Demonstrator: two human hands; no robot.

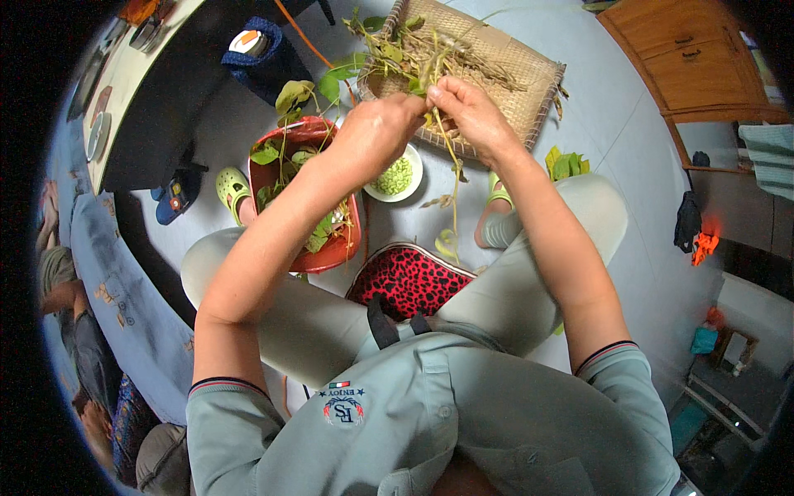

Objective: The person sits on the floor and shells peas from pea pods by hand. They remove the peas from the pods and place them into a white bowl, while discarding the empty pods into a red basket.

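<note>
My left hand [386, 131] and my right hand [474, 115] meet over the near edge of a woven basket [527, 71]. Between their fingertips is a bean plant stalk [448, 133] with pods and leaves. Its lower end hangs down past the basket towards my knees. Dry stalks with pods [477, 62] lie heaped in the basket. Under my left wrist, a white bowl [417, 180] on the floor holds shelled green beans [395, 178]. A red bin [353, 239] with leafy stems and husks stands left of it, partly hidden by my left forearm.
A red leopard-print cushion [409, 276] is between my legs. Loose green leaves [567, 164] lie by my right knee. At left are a table [133, 80], a blue bag [260, 62] and blue slippers [177, 195]. Another person's legs [87, 347] show at far left. A wooden cabinet [688, 62] stands far right.
</note>
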